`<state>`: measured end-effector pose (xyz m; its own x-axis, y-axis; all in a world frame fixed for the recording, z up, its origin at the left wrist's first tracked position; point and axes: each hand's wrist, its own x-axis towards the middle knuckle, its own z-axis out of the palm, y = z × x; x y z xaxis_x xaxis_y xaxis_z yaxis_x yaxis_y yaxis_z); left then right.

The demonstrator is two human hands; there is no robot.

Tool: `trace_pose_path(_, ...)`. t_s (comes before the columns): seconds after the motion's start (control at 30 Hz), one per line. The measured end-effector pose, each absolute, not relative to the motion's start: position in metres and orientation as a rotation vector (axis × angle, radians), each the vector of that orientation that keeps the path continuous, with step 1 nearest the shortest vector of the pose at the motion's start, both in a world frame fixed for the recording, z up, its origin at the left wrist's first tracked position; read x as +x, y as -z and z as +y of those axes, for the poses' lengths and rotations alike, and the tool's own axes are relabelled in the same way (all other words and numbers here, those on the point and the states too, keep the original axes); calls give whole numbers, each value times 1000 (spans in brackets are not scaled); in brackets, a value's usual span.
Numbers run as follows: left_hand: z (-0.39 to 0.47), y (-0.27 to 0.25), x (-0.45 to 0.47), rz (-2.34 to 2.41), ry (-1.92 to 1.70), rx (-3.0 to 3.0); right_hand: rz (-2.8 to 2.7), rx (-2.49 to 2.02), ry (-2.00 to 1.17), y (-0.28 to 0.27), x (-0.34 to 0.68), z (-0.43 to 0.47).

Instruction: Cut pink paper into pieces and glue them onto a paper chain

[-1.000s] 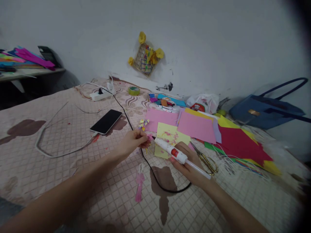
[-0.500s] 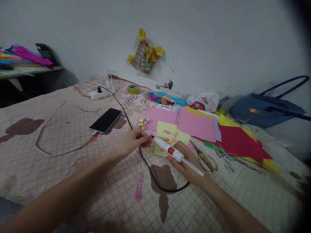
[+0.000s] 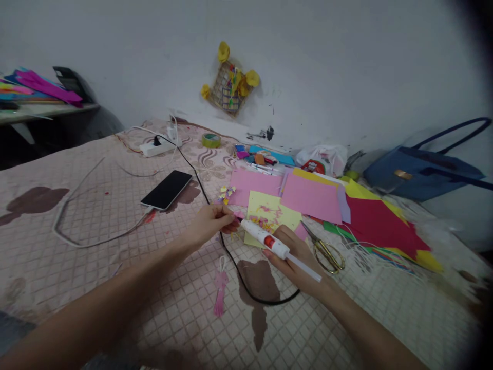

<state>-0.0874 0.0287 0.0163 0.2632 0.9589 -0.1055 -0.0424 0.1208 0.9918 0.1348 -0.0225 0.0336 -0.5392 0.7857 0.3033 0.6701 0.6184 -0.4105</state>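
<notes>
R hand (image 3: 302,252) wraps round white plastic stick-shaped glue gun (image 3: 256,231): red btn midway, translucent glue stick (image 3: 306,268) out back, dark tip close to small pink paper piece (image 3: 239,214) pinched in L hand (image 3: 215,221), contact unclear. Pale-yellow paper sheet (image 3: 254,201) w/ pink scraps just beyond; flat pink tassel (image 3: 220,295) w/ white loop nearer body.

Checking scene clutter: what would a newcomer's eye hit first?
Probably the white glue gun in the right hand, near the middle, pointed at the pink piece in the left hand. Then the large red sheet among the papers at right. The yellow-flowered wall hanging also stands out, at top centre.
</notes>
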Motion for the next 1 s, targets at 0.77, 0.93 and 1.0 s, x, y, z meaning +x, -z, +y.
trace_pose_path(0.77,30,-12,-88,997,-957,1199,-2375,-1172,-372,-27,141,-23)
trace_pose_path(0.93,31,-12,-89,1007,-950,1196,-2352,-1206,-351,-26,143,-22)
trace_pose_path(1.0,30,-13,-88,1014,-943,1205,-2335,-1227,-363,-26,143,-22)
